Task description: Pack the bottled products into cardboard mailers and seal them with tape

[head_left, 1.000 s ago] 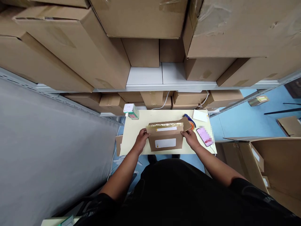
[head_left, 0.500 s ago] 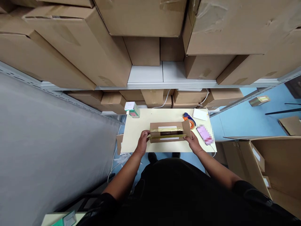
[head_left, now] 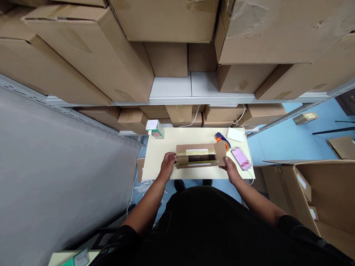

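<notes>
Cardboard fills most of the view: large brown cartons (head_left: 91, 55) crowd the grey metal shelves (head_left: 191, 99) above a small pale yellow table (head_left: 169, 142). On the middle of that table lies a long, flat brown cardboard box (head_left: 198, 156) with tape along its edges and a white label on its far panel; its top is open, showing a dark inside. The left hand (head_left: 168, 166) grasps the box's left end, fingers curled around the corner, and the right hand (head_left: 229, 167) holds the right end, just below a raised end flap. Behind the box's right end, partly hidden by the flap, sits an orange and blue tape dispenser (head_left: 222, 139), and just beside the right hand lies a pink phone (head_left: 240, 158). A flat white packet (head_left: 236, 135) rests at the table's far right corner, and a small green and white box (head_left: 155, 128) stands at its far left corner. An open brown carton (head_left: 318, 192) stands on the blue floor to the right.
</notes>
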A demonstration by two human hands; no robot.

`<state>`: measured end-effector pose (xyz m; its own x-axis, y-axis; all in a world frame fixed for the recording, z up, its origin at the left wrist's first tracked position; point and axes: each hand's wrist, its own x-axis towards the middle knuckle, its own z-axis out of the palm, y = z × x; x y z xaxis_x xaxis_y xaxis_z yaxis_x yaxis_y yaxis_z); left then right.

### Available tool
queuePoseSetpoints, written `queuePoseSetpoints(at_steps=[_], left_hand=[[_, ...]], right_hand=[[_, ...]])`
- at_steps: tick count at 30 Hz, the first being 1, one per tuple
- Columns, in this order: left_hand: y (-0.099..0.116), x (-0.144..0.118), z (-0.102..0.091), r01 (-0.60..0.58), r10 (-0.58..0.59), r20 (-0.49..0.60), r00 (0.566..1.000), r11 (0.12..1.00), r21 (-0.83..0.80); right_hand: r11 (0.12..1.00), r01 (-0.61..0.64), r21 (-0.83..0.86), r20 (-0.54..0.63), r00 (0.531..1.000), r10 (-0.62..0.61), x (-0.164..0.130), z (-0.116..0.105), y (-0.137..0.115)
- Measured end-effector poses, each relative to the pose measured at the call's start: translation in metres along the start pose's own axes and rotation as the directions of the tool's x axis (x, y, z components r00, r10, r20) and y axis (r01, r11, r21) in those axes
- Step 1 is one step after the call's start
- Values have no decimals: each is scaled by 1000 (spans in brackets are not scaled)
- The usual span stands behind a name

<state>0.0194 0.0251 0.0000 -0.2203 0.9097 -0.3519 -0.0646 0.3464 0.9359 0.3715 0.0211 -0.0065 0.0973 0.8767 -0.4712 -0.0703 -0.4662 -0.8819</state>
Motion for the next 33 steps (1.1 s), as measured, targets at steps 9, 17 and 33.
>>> queuePoseSetpoints(at_steps=[9, 17, 33], left_hand=[[-5, 5, 4, 19, -20, 35, 999, 999, 33], [-1, -3, -2, -18, 15, 186, 982, 1000, 19], [11, 2, -10, -334, 147, 405, 903, 832, 443]], right_hand=[[998, -49, -29, -21, 999, 48, 6, 15, 6], [987, -135, 91, -106, 984, 144, 4, 20, 9], [993, -108, -49, -77, 992, 104, 8, 19, 25]])
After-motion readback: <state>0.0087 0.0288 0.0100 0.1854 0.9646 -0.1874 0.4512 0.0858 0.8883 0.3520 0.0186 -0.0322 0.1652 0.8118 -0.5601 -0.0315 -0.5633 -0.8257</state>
